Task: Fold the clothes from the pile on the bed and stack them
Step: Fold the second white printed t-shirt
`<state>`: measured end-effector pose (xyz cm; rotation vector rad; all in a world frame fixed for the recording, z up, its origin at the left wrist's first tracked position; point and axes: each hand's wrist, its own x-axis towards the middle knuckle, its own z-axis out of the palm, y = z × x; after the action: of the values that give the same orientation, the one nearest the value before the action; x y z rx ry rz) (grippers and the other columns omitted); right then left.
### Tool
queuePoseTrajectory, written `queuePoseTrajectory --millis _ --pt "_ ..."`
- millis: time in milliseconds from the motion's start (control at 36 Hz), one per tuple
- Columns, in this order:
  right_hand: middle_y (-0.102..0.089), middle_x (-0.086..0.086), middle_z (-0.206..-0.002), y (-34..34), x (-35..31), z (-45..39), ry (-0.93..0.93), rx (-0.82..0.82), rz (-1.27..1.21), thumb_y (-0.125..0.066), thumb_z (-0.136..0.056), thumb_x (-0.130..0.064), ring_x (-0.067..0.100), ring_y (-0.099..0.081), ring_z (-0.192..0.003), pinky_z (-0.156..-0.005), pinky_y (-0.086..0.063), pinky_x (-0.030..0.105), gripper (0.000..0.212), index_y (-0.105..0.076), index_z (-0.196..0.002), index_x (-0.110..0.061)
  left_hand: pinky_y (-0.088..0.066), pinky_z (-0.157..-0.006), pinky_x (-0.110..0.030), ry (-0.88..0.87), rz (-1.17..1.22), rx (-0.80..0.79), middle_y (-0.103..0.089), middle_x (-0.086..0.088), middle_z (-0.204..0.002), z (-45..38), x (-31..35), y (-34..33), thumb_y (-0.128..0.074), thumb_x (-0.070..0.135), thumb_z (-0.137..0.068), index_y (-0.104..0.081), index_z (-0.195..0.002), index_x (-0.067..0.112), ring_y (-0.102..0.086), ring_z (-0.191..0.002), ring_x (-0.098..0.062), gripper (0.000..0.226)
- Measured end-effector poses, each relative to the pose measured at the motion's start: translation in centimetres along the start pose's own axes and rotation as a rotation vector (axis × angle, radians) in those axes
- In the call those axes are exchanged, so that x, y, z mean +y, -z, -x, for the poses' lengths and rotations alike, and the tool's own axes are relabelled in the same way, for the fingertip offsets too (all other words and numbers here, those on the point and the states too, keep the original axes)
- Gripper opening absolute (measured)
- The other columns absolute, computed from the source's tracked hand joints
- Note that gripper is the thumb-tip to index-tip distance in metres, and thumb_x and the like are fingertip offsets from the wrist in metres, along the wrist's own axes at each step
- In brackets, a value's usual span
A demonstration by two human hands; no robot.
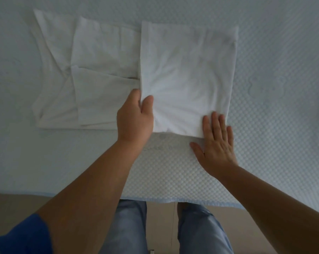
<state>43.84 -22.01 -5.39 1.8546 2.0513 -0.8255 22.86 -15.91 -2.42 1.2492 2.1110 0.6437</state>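
The folded garment (188,77) lies on the bed (276,125), directly beyond both hands. The left hand (135,118) sits at its near left corner, thumb on top of the cloth. The right hand (216,143) lies flat at its near right corner, fingers on the cloth, palm on the bed. The spread garment (81,70) lies to the left of the left hand, touching the folded garment's left edge. The person's legs (129,230) stand below the near bed edge, between the forearms.

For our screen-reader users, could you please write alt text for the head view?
A person's left hand pinches the edge of a folded white garment on a bed, while the right hand presses flat on its near corner. The garment's unfolded part lies to its left.
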Motion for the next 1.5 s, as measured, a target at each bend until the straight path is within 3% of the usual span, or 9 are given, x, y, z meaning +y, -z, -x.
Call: queuePoseTrajectory --millis 167,306,528,694,889,1083,1250,1333,1500 --pt "0.035 -0.004 -0.146 -0.7 0.6 -0.1 0.04 0.003 0.016 -0.028 -0.091 -0.058 0.013 0.036 -0.135 -0.111 0.024 0.034 0.08 0.028 -0.139 -0.026 -0.031 -0.072 -0.024 0.082 -0.204 0.052 -0.06 -0.011 -0.101 -0.8 -2.1 0.0 -0.053 0.022 -0.091 -0.057 -0.116 0.009 -0.055 -0.096 -0.029 0.028" --pt "-0.013 0.012 -0.155 1.2 0.2 -0.3 -0.071 0.222 -0.272 -0.042 -0.084 -0.054 0.025 -0.005 -0.144 -0.114 -0.004 0.041 0.079 -0.022 -0.148 -0.012 -0.038 -0.093 -0.039 -0.317 -0.259 0.029 -0.059 -0.021 -0.117 -0.7 0.3 -0.7 -0.055 0.022 -0.082 -0.057 -0.122 0.003 -0.053 -0.111 -0.038 0.045" --pt "-0.051 0.007 -0.125 5.8 1.0 -8.1 -0.504 0.307 -0.659 -0.056 -0.088 -0.044 0.026 -0.048 -0.114 -0.096 -0.037 0.035 0.055 -0.046 -0.13 -0.01 -0.001 -0.114 -0.045 -0.348 -0.665 -0.327 0.002 0.002 -0.159 -3.2 -1.3 -4.4 -0.045 0.049 -0.089 -0.014 -0.149 0.029 0.004 -0.145 -0.017 0.071" --pt "-0.058 -0.006 -0.085 8.3 1.2 -10.3 -0.458 0.217 -0.684 -0.055 -0.089 -0.04 0.02 -0.056 -0.083 -0.073 -0.044 0.033 0.022 -0.055 -0.096 -0.019 -0.019 -0.103 -0.041 -0.36 -0.571 -0.182 -0.034 0.001 -0.15 -4.2 -0.6 -4.1 -0.064 0.042 -0.074 -0.046 -0.136 0.028 -0.027 -0.138 -0.018 0.066" --pt "-0.061 -0.013 -0.08 12.5 -2.3 -7.9 -0.297 0.263 -0.823 -0.06 -0.082 -0.037 0.009 -0.06 -0.075 -0.064 -0.046 0.029 0.01 -0.053 -0.079 -0.03 -0.034 -0.099 -0.031 -0.175 -0.194 -0.203 -0.057 -0.005 -0.129 -6.9 0.4 -1.3 -0.061 0.021 -0.082 -0.061 -0.122 0.017 -0.05 -0.118 -0.025 0.041" --pt "-0.066 -0.022 -0.077 17.0 -13.2 -6.4 -0.067 0.208 -1.013 -0.061 -0.066 -0.043 0.002 -0.065 -0.07 -0.061 -0.051 0.027 0.019 -0.058 -0.083 -0.034 -0.043 -0.072 -0.026 0.495 0.578 -0.337 -0.067 0.002 -0.084 -9.2 -0.6 4.9 -0.063 0.027 -0.084 -0.067 -0.081 0.022 -0.06 -0.08 -0.015 0.007" --pt "-0.063 -0.015 -0.076 16.3 -25.2 -8.4 0.045 0.14 -0.918 -0.063 -0.078 -0.038 0.003 -0.064 -0.07 -0.063 -0.055 0.03 0.013 -0.051 -0.081 -0.036 -0.051 -0.079 -0.037 0.81 1.006 -0.552 -0.07 -0.003 -0.092 -10.0 -6.3 13.3 -0.051 0.056 -0.084 -0.061 -0.106 0.02 -0.067 -0.082 -0.02 0.043" --pt "-0.059 -0.013 -0.074 13.7 -30.9 -10.9 0.077 0.104 -0.805 -0.059 -0.082 -0.034 0.005 -0.06 -0.067 -0.058 -0.054 0.03 0.016 -0.045 -0.077 -0.032 -0.052 -0.065 -0.033 0.89 1.121 -0.524 -0.071 -0.005 -0.082 -10.5 -9.6 17.1 -0.043 0.063 -0.085 -0.06 -0.112 0.016 -0.068 -0.07 -0.021 0.058" --pt "-0.056 -0.008 -0.075 6.8 -38.0 -16.1 0.046 -0.045 -0.681 -0.054 -0.088 -0.032 0.003 -0.052 -0.061 -0.04 -0.033 0.016 0.015 -0.046 -0.094 -0.021 -0.039 -0.083 -0.039 0.94 1.237 -0.476 -0.059 -0.011 -0.112 -11.4 -15.4 20.4 -0.045 0.066 -0.081 -0.059 -0.116 0.009 -0.053 -0.102 -0.028 0.069"
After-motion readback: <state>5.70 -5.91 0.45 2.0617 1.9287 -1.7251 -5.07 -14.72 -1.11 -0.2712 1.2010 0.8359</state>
